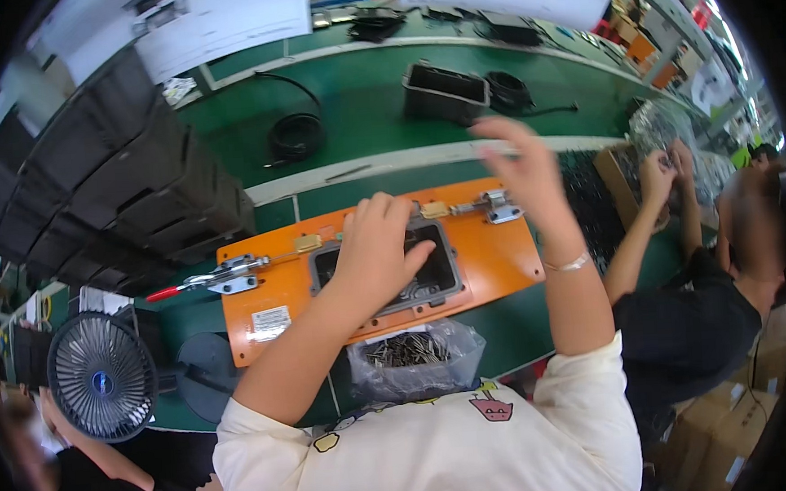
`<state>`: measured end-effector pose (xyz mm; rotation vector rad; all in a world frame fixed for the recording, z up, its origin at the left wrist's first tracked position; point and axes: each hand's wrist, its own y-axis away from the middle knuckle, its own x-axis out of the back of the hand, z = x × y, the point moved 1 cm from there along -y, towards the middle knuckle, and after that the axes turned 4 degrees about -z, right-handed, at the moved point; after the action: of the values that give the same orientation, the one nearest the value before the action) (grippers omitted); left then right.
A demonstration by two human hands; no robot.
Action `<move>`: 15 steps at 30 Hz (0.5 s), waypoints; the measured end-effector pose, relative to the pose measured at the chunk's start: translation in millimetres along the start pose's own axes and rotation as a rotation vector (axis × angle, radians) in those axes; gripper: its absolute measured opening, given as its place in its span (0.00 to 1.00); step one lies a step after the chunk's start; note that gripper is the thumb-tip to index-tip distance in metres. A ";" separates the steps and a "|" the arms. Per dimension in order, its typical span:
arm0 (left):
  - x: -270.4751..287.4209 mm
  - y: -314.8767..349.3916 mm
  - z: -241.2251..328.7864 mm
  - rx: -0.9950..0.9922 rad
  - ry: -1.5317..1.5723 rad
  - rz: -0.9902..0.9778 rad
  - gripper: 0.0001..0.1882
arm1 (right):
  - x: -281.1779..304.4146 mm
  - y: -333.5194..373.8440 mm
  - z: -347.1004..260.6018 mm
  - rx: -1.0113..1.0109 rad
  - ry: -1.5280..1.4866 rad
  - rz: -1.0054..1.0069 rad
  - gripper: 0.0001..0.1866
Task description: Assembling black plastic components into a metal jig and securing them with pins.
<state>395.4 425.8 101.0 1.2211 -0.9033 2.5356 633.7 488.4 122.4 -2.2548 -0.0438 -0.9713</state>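
Note:
An orange fixture plate (498, 271) lies in front of me, with a dark rectangular housing (452, 282) set in its middle. My left hand (374, 251) rests over the left part of that housing, fingers stretched toward its far edge and thumb spread; the palm hides what lies beneath. Off the plate's far right corner, my right hand (533, 174) is raised and slightly blurred, its fingers apart and nothing seen in them. It is nearest to the right metal clamp (501, 207). A left toggle clamp (233, 275) has a red handle (164, 294) pointing left.
A clear bag of small metal pieces (408, 351) sits between plate and my body. Stacked dark bins (118, 163) and a fan (102, 376) stand left. Beyond are a black open box (445, 94) and a coiled cable (296, 136). A co-worker's hands (663, 173) are at right.

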 end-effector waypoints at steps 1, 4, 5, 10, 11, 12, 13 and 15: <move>9.7 10.4 -1.0 0.011 0.013 0.021 0.20 | 17.9 -0.1 7.7 -0.146 -0.006 0.226 0.15; 41.4 51.6 -16.0 0.091 0.088 0.212 0.14 | 65.8 15.7 34.0 -0.457 -0.054 0.921 0.19; 50.1 67.8 -22.8 0.150 0.124 0.301 0.13 | 74.6 28.4 39.8 -0.474 -0.125 1.004 0.19; 62.3 146.2 -40.5 0.348 0.060 0.553 0.11 | 33.1 97.8 21.0 -0.371 -0.047 0.619 0.11; 58.1 157.5 -39.6 0.335 0.079 0.558 0.12 | 9.5 107.7 9.8 -0.375 -0.124 0.592 0.09; 55.5 168.8 -37.9 0.364 0.033 0.556 0.12 | -6.6 117.1 -4.7 -0.342 -0.075 0.509 0.09; 52.1 177.1 -35.8 0.316 -0.014 0.543 0.12 | -19.3 124.2 -18.8 -0.323 -0.009 0.424 0.09; 44.3 185.1 -37.4 0.283 -0.033 0.507 0.12 | -37.4 136.8 -43.1 -0.394 -0.057 0.298 0.08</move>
<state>267.0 296.4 34.7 1.2348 -0.9908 3.1411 617.7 365.3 41.4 -2.5463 0.4846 -0.8065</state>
